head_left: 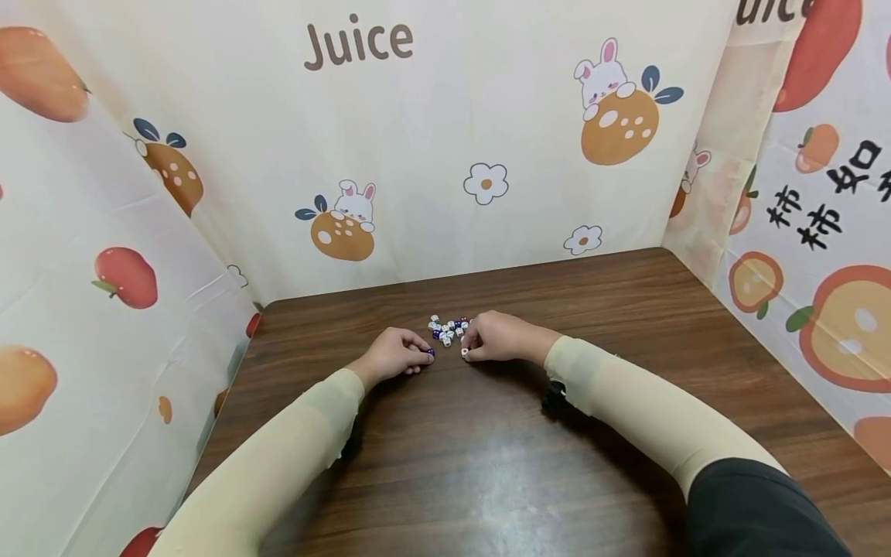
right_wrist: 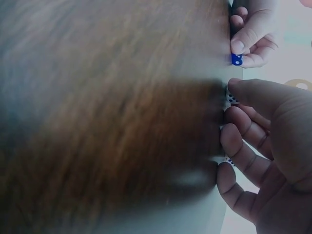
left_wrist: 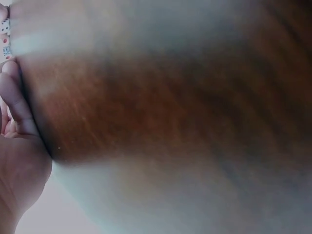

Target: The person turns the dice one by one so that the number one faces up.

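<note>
My left hand (head_left: 393,354) pinches a small blue die (head_left: 431,352) between thumb and fingertips, low over the wooden table. In the right wrist view that blue die (right_wrist: 237,59) shows its white dots beneath the left thumb. Opposite it, my right hand (head_left: 504,336) pinches a white die (head_left: 465,353) between thumb and forefinger, its other fingers curled near the tabletop. Just beyond and between both hands lies a loose cluster of dice (head_left: 448,331), mostly white with a few blue and a red one. Part of the cluster is hidden behind the right hand.
The brown wood-grain table (head_left: 473,449) runs back to a fruit-and-rabbit printed curtain (head_left: 418,124). More printed cloth (head_left: 828,232) hangs along the right side, and another sheet (head_left: 90,232) along the left. A dark object (head_left: 554,401) sits under the right wrist.
</note>
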Available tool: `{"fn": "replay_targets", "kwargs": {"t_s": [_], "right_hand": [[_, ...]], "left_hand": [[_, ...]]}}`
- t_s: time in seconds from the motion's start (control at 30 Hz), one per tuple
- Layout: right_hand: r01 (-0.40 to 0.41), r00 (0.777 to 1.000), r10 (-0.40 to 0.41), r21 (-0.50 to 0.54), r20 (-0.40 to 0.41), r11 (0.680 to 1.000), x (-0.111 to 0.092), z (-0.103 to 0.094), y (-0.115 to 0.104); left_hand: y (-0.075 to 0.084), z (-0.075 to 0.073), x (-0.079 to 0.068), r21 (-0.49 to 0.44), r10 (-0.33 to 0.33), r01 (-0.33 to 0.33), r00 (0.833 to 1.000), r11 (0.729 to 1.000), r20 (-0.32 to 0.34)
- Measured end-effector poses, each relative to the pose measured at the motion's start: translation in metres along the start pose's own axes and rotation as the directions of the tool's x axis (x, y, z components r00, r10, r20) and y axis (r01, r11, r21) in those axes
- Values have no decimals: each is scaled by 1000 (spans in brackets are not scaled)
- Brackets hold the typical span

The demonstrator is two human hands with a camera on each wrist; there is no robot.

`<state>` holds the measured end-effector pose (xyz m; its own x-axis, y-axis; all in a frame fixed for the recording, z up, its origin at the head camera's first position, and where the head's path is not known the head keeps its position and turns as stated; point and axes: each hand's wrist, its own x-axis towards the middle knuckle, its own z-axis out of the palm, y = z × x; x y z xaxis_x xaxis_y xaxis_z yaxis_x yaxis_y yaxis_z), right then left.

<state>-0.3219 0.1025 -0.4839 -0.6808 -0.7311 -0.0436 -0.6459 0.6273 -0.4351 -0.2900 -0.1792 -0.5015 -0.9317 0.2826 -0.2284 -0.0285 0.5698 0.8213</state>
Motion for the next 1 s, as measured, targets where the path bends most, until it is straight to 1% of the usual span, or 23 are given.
{"fn": "replay_targets", "kwargs": {"t_s": [0.2,0.37,0.53,0.67,0.77,0.83,1.0], "right_hand": [[3,1000,-4,39,20,999,-1,-4,1],[-24,999,22,64,27,998,-5,-9,3],[-59,998,59,67,-4,996,-9,-16,7],[-72,997,75,72,-36,995,-9,-18,11],[-56,997,59,53,-56,997,-7,-17,12],[-38,997,40,22,-69,999,-6,-16,11],[27,994,-32,-54,-102,998,-2,-12,9]], "left_hand": [[2,-1,-1,6,-1,1,1000,1000,-1],[3,-1,-1,1,-7,7,1000,1000,2],[2,0,-2,6,-1,1,1000,1000,6],[1,0,-1,16,-4,4,1000,1000,2],[0,0,-1,21,-13,13,1000,1000,0],[0,0,-1,22,-17,17,1000,1000,1],[1,1,-1,17,-14,14,1000,1000,1]]}}
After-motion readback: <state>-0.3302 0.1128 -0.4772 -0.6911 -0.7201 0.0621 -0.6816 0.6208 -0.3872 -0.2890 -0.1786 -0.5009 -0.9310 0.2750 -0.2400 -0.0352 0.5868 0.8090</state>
